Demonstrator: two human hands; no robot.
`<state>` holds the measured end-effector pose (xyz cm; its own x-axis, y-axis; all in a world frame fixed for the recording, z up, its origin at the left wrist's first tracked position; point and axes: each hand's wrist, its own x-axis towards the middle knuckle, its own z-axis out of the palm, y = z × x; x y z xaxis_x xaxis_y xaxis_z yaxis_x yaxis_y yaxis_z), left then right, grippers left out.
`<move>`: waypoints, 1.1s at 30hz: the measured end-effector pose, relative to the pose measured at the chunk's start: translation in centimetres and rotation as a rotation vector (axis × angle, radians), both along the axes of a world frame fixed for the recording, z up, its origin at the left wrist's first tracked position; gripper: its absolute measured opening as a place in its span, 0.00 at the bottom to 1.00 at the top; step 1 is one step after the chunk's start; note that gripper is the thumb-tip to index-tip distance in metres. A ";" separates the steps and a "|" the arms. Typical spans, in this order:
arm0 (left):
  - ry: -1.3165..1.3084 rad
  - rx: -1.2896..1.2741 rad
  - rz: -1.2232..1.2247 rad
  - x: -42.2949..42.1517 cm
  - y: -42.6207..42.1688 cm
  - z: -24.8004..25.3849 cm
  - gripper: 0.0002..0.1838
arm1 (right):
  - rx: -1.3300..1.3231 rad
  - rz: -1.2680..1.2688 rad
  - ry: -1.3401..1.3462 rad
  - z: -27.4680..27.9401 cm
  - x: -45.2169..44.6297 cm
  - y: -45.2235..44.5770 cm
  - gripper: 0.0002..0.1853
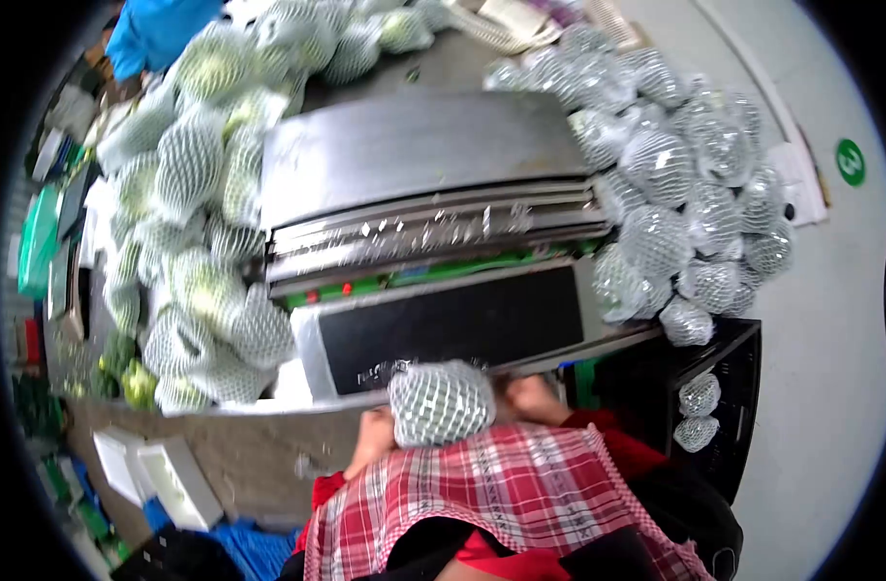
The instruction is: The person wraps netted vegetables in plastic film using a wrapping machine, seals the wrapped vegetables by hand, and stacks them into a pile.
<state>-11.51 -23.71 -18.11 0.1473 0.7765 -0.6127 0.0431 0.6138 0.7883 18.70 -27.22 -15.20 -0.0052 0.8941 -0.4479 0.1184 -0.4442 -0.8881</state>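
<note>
A pale green round vegetable in a white foam net is between my hands, just in front of the apron. Clear film glints along its upper edge. My left hand is closed against its left side, with the fingertips partly hidden. My right hand, blurred and curled, is close to its right side; what its fingers grip is hidden. Directly beyond the vegetable is the wrapping machine, with a black flat plate at its near side.
Several netted vegetables are heaped left of the machine. Film-wrapped ones are piled on the right. A black crate at lower right holds two wrapped ones. Bare green heads lie at left, above a white foam box on the floor.
</note>
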 end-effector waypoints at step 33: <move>1.022 1.452 -0.259 23.9 64.0 9.5 0.39 | 0.273 -0.369 -1.347 25.7 40.0 54.9 0.45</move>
